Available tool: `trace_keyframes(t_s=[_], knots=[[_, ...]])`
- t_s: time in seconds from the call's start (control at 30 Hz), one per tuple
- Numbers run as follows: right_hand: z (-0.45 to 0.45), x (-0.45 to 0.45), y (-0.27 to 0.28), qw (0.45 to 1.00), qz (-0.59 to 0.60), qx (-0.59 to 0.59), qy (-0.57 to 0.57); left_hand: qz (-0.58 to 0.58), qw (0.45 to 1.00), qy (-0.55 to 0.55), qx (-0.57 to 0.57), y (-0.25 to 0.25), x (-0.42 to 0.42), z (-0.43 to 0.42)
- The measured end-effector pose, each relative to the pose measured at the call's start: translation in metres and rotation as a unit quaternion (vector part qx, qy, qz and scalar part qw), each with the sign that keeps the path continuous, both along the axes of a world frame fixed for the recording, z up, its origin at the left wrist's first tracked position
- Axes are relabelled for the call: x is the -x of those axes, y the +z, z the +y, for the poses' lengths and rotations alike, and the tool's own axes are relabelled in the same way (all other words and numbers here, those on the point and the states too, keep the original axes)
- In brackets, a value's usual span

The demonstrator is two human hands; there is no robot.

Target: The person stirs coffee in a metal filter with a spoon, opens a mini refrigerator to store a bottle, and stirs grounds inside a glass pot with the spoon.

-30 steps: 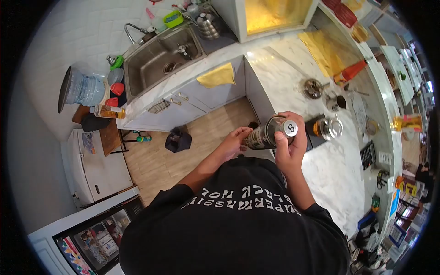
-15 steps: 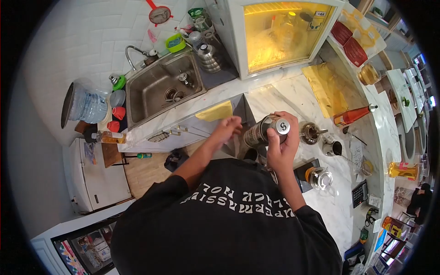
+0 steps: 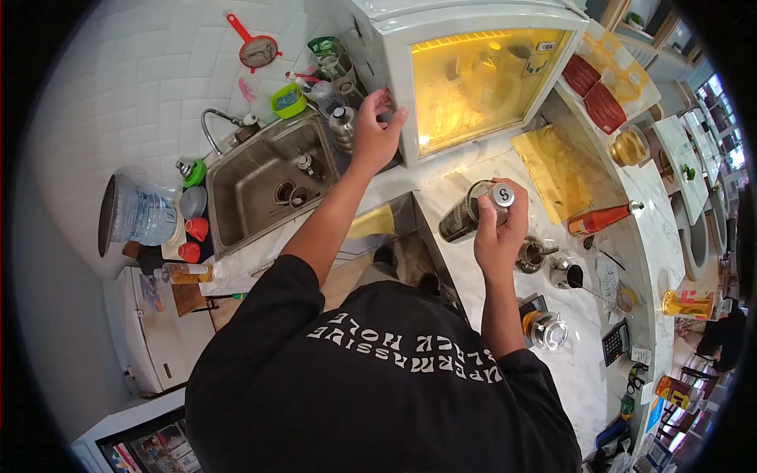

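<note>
My right hand (image 3: 501, 229) is wrapped round a dark glass bottle (image 3: 460, 217) with a silver cap, held over the marble counter (image 3: 552, 378). My left hand (image 3: 377, 135) is raised beside the left side of a small glass-door fridge (image 3: 477, 87) lit yellow inside. Its fingers are apart and nothing shows in them. Whether the fingertips touch the fridge, I cannot tell. Just left of that hand a steel kettle (image 3: 342, 124) stands near the sink (image 3: 244, 189).
On the counter are a glass pot with dark liquid (image 3: 530, 254), a metal pitcher (image 3: 566, 274), a glass teapot (image 3: 546, 329), a red bottle (image 3: 603, 219), a yellow cloth (image 3: 552, 173) and a calculator (image 3: 617, 343). A water jug (image 3: 146, 214) stands left of the sink.
My left hand has left the bottle and moved up to the fridge's side, its fingers now apart. My right hand still holds the bottle, now over the counter. The view has shifted toward the fridge.
</note>
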State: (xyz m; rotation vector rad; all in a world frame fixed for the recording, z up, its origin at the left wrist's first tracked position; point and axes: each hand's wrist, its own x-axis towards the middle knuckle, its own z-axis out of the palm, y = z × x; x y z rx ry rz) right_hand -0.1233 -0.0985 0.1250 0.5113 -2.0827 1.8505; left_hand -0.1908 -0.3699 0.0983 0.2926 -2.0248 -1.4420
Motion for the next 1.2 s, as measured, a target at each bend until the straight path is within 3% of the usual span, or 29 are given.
trace_keyframes(t_s=[0.17,0.4,0.6,0.73,1.07,1.2], knots=[[-0.004,0.012,-0.007,1.0,-0.008,-0.003,-0.02,-0.017,0.998,0.022,0.064,0.01,0.008,-0.005],[-0.006,0.017,-0.013,0.999,-0.005,-0.004,-0.032,0.002,0.999,0.002,0.042,0.004,0.018,-0.012],[0.001,0.009,-0.025,0.999,-0.004,-0.016,-0.046,0.016,0.999,-0.026,0.042,0.016,-0.019,0.028],[0.012,-0.005,-0.034,0.997,-0.034,-0.034,-0.055,0.01,0.993,-0.049,0.105,0.017,-0.04,0.053],[0.049,-0.04,-0.06,0.991,-0.014,-0.121,-0.056,0.023,0.97,-0.203,0.131,0.013,-0.049,0.099],[0.051,-0.05,-0.054,0.992,-0.032,-0.099,-0.072,0.03,0.949,-0.277,0.151,0.013,-0.044,0.105]])
